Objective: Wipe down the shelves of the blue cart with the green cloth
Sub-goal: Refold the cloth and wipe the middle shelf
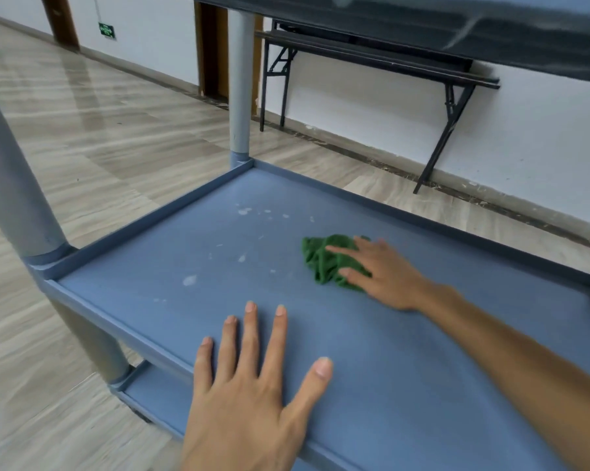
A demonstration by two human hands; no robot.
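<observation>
The middle shelf (171,290) of the blue cart fills the view, with pale smudges (244,212) on its far left part. A crumpled green cloth (320,261) lies on the shelf toward the back. My right hand (381,271) presses flat on the cloth, fingers spread over it. My left hand (252,379) rests flat on the near part of the shelf, fingers apart, holding nothing. The underside of the top shelf (422,22) hangs overhead, and a corner of the lowest shelf (140,385) shows below.
Grey round posts (241,86) stand at the far corner and at the near left (11,185). A black folding table (371,59) stands against the white wall behind the cart. Wood-look floor (100,124) spreads to the left.
</observation>
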